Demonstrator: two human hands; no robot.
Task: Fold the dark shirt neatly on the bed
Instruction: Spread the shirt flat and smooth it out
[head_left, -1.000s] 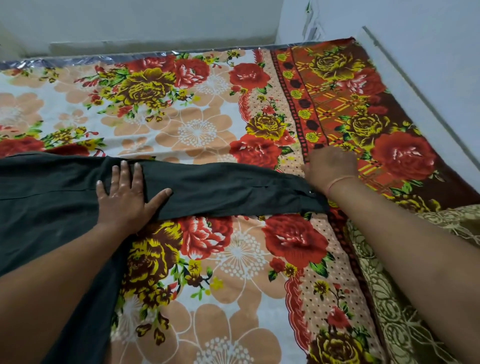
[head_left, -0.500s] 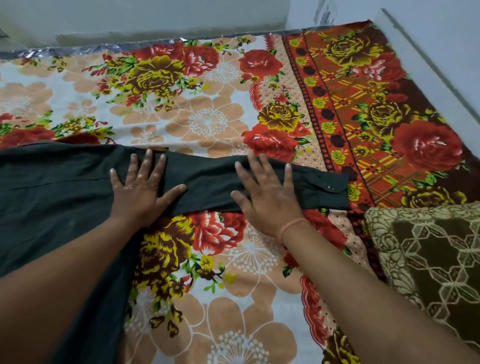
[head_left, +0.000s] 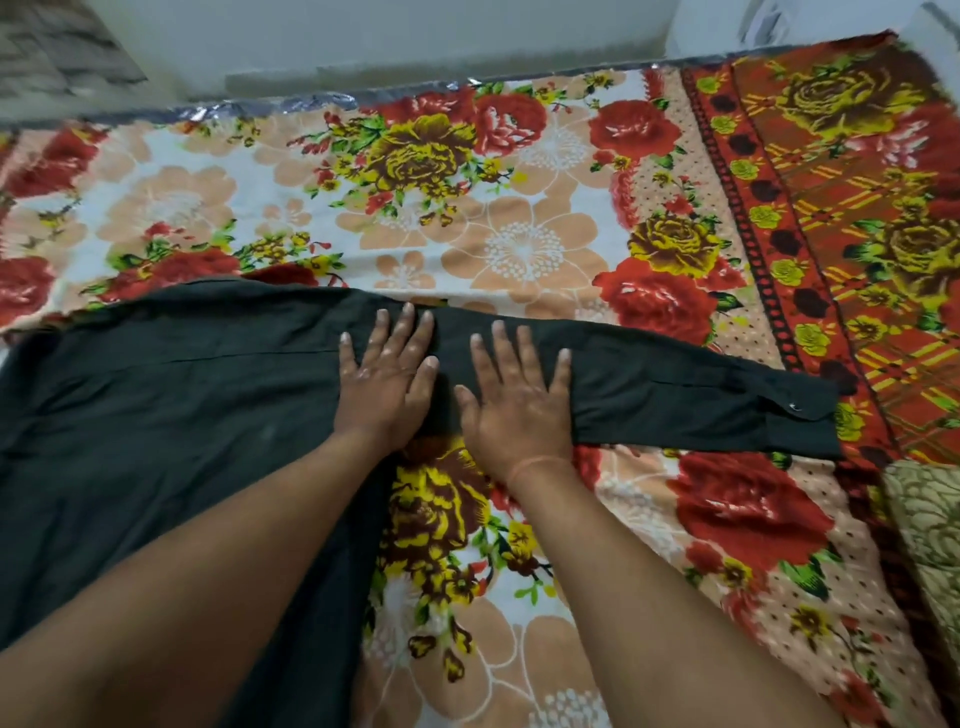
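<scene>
Dark shirt (head_left: 156, 410) lies flat on the floral bedsheet (head_left: 519, 249), body at left, one sleeve (head_left: 675, 395) stretched right with its buttoned cuff (head_left: 800, 421) near the red border. My left hand (head_left: 384, 384) is flat, fingers spread, pressing where sleeve meets body. My right hand (head_left: 519, 410) is flat just beside it, fingers spread on the sleeve. Patterned cushion (head_left: 930, 519) at right edge.
</scene>
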